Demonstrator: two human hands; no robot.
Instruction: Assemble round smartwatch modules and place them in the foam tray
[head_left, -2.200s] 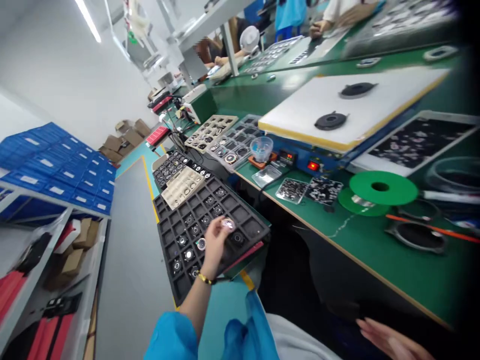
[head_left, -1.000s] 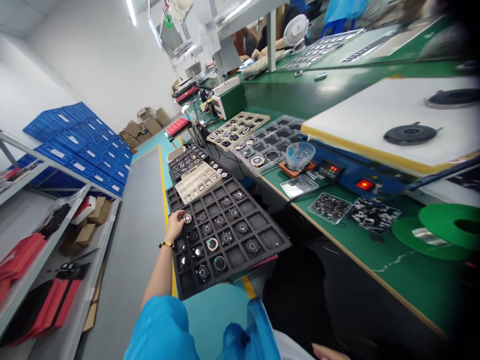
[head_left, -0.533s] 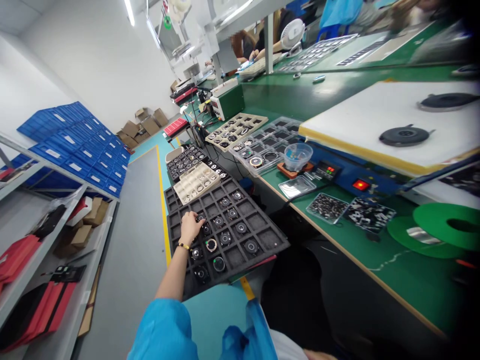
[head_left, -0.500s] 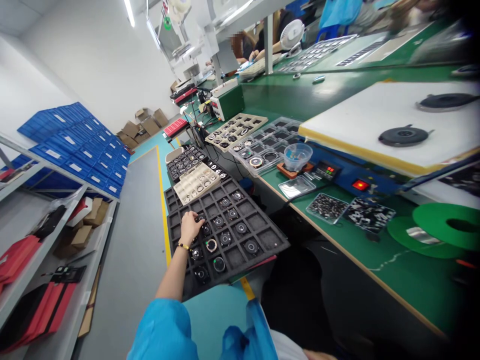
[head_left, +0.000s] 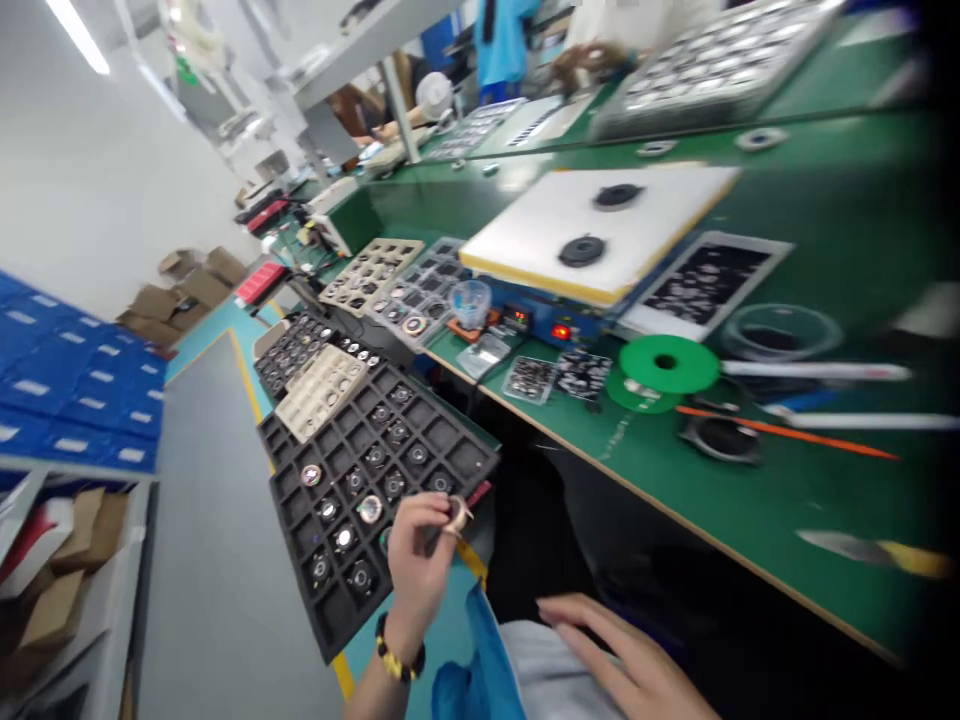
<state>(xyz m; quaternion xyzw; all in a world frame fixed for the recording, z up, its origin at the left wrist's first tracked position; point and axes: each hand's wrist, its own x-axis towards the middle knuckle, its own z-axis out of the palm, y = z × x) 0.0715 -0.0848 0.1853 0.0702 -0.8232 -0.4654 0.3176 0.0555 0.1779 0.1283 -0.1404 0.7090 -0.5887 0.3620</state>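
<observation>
Left fingers [head_left: 426, 503] curl, pinching a gold ring [head_left: 460, 521]; right fingers [head_left: 583, 610] extend loosely.

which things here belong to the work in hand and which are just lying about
Likely in the work: ring-shaped part in the left hand, black compartment tray, its round parts.

Seemingly just lying about: green spool, orange stick, cardboard boxes.

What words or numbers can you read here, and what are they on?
None can be read.
Labels on the blue bins: too small and blurred.
Red display on the blue machine: digits too blurred.
Watch parts in the black tray: any marks too small.
</observation>
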